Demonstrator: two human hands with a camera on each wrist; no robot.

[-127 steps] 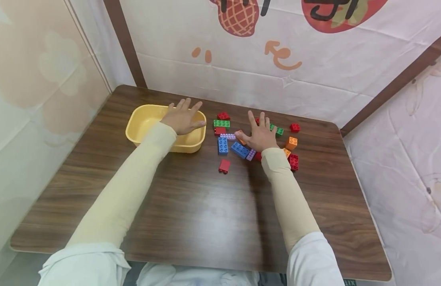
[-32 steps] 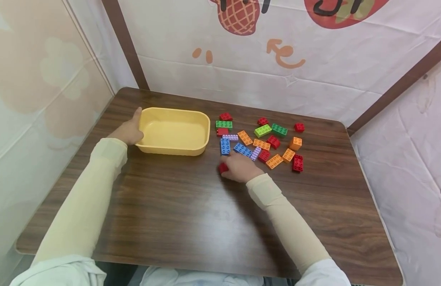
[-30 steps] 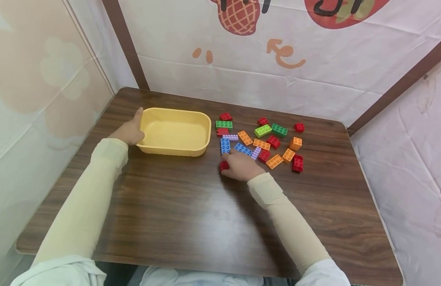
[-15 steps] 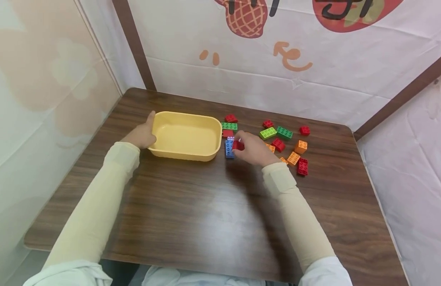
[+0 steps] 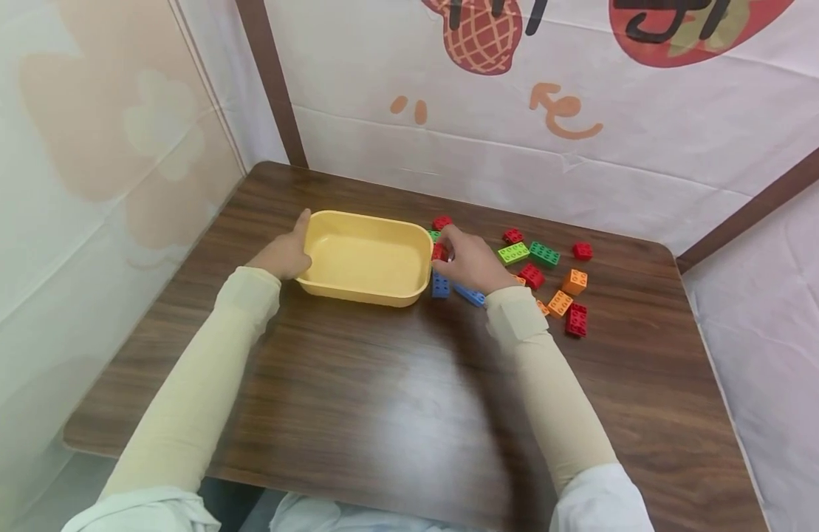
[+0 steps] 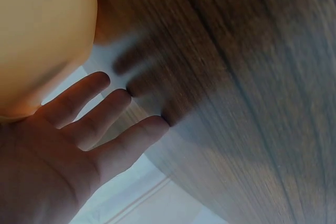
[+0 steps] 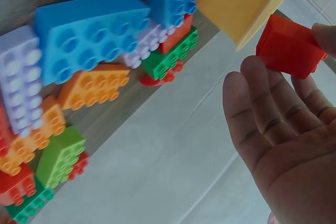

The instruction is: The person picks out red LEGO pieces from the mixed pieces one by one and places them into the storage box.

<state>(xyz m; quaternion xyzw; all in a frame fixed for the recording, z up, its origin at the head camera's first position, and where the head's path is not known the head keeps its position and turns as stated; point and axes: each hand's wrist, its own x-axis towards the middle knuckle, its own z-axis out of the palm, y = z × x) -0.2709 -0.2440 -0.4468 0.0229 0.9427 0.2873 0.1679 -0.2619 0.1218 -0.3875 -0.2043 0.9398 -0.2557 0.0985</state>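
My left hand (image 5: pixel 281 255) lies against the left end of a yellow plastic tub (image 5: pixel 356 294). In the left wrist view, several of its fingers (image 6: pixel 118 142) stretch out straight beside the tub wall. Between thumb and fingertips, my right hand (image 5: pixel 478 264) pinches a red toy brick (image 7: pixel 291 48), held off the table by the tub's right end. Below that hand are a blue brick (image 5: pixel 440 285) and a second, angled blue brick (image 5: pixel 470 295). Lilac bricks (image 7: pixel 18 82), hidden by the hand in the head view, show in the right wrist view.
Loose bricks spread over the table's back right, among them a lime brick (image 5: pixel 513 253), a green brick (image 5: pixel 545 254), an orange block (image 5: pixel 574 281) and a dark red brick (image 5: pixel 577 321). A fabric wall (image 5: pixel 356 140) stands behind the brown table (image 5: pixel 356 384).
My right hand has picked the red brick up from the front of the pile and carried it toward the tub. The left hand, moved to the tub's left end, has pushed it right, closer to the bricks.
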